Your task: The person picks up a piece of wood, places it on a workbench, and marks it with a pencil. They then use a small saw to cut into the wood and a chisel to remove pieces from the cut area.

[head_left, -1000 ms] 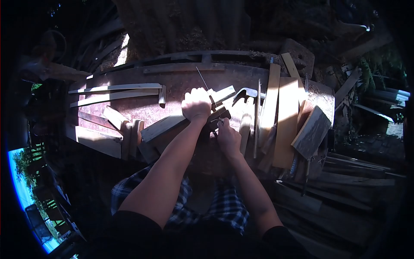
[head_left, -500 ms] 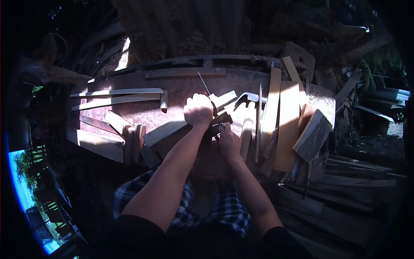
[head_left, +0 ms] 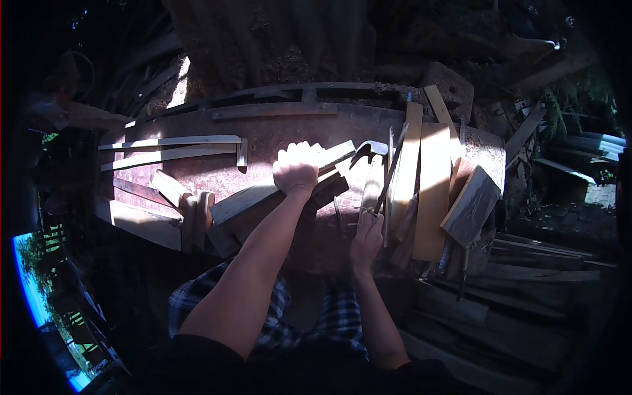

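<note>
My left hand [head_left: 297, 168] is closed around a long wooden block [head_left: 247, 197] lying at a slant on the table. The block's far end [head_left: 339, 153] sticks out to the right of my fingers, with a darker wood piece [head_left: 329, 189] just below it. To the right, my right hand [head_left: 367, 242] is closed on the near end of a long, thin, dark blade-like tool [head_left: 394, 164], which points away from me over the wood strips. A hammer [head_left: 370, 149] lies between the block and that tool, its metal head toward the far side.
Boards [head_left: 434, 191] and a grey, weathered block [head_left: 472, 206] crowd the right of the reddish table [head_left: 263, 125]. At left lie two long strips [head_left: 178, 155] and several short offcuts [head_left: 148, 224]. A flat batten [head_left: 273, 110] lies along the far edge.
My right hand has moved right and toward me, taking the thin tool away from the block and swinging its tip to the right. My left hand stays on the block.
</note>
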A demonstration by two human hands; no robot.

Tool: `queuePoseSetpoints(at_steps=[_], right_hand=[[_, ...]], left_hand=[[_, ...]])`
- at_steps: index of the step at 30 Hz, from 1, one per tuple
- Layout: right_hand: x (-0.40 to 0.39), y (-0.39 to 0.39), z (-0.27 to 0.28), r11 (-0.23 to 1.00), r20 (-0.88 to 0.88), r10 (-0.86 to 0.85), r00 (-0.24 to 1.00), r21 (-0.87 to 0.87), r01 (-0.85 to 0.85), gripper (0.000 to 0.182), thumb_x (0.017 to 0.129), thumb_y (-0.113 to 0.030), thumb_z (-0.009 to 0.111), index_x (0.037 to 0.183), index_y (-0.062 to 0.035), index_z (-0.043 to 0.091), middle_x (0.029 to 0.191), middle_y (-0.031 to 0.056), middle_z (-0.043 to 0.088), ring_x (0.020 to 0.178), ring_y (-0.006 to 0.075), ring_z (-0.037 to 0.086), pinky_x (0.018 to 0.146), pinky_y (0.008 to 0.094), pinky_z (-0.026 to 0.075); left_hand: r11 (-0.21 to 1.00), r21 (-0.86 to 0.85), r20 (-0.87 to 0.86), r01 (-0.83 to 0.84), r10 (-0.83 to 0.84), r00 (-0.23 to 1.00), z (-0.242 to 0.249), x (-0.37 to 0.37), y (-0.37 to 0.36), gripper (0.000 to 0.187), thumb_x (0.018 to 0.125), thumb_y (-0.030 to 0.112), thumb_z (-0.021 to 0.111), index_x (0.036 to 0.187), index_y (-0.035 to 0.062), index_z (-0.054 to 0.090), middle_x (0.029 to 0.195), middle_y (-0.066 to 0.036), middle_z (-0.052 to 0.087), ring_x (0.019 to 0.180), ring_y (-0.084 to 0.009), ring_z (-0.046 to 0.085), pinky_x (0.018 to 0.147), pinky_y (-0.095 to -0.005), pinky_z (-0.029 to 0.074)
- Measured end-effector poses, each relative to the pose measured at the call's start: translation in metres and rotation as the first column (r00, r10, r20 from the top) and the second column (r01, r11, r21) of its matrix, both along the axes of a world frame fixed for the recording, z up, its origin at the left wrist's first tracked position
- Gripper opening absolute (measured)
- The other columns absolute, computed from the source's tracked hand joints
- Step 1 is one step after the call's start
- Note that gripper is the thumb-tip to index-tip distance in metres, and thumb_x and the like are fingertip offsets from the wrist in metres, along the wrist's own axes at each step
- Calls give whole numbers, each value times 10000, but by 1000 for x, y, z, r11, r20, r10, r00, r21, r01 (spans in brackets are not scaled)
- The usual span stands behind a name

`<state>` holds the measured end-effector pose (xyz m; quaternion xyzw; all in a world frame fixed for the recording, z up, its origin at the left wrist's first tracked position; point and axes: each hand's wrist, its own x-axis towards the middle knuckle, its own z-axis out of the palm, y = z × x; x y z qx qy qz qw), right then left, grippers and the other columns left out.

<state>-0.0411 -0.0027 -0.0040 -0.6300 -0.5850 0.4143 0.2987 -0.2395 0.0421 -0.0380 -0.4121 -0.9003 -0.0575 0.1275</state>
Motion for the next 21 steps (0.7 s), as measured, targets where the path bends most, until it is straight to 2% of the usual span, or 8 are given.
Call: queuePoseSetpoints(at_steps=[3,4,5,7,11,15,19,21], right_hand=[[30,0,5,1000,158,2,987,13,-4,319,998,-261,457,1138,22,498,904,226,637,750,388,637,685,451,484],[37,-1,12,998,227,35,973,-65,-21,364,974,-227,498,1253,4,467,1130,230,571,931,377,606,822,434,486],[45,-3,12,998,231,27,973,-59,-13,364,974,-227,498,1253,4,467,1130,230,571,931,377,606,822,434,486],[57,-10,14,977,446,128,886,99,-191,451,930,-174,559,1333,-15,434,1247,215,466,1102,369,505,931,422,442],[85,-32,45,959,438,223,871,60,-276,509,884,-108,588,1363,-55,424,1289,207,389,1225,350,391,1002,402,375],[143,-87,58,944,379,324,867,-71,-321,401,862,-60,615,1243,-32,493,1141,179,442,1065,356,477,895,432,437],[238,-180,60,899,417,244,876,-435,-44,244,921,-165,555,1128,-37,544,1049,182,516,958,365,547,845,419,465],[304,-249,47,661,420,292,859,-738,136,258,961,-229,497,1106,-35,582,1066,182,579,990,343,565,912,402,446]], left_hand=[[1000,-13,-10,-2,2,1000,-1,0,-1,162,824,315,558,815,156,583,821,-32,577,768,-242,589,584,-388,493],[1000,-10,-21,0,0,1000,-3,0,-2,163,822,316,559,816,155,584,820,-32,575,766,-242,588,582,-387,492],[1000,-5,-33,3,-3,999,-4,0,-2,164,821,316,560,816,154,584,819,-32,574,765,-241,588,581,-385,492],[1000,-21,-7,4,-4,1000,1,1,-2,130,822,276,553,847,152,582,849,-35,578,789,-238,593,586,-387,503],[1000,-4,-18,23,-23,1000,2,1,-2,101,822,227,547,872,146,582,864,-38,580,800,-233,597,580,-384,509],[999,-20,-53,42,-43,998,-1,0,-3,94,832,223,542,860,143,584,842,-38,577,775,-232,597,567,-379,506],[998,25,-111,62,-59,992,0,0,-3,89,847,220,536,839,142,579,811,-37,573,744,-232,597,551,-379,503],[998,-24,-116,52,-55,992,-2,0,-4,92,854,222,530,844,144,576,823,-37,574,751,-232,598,549,-380,503]])
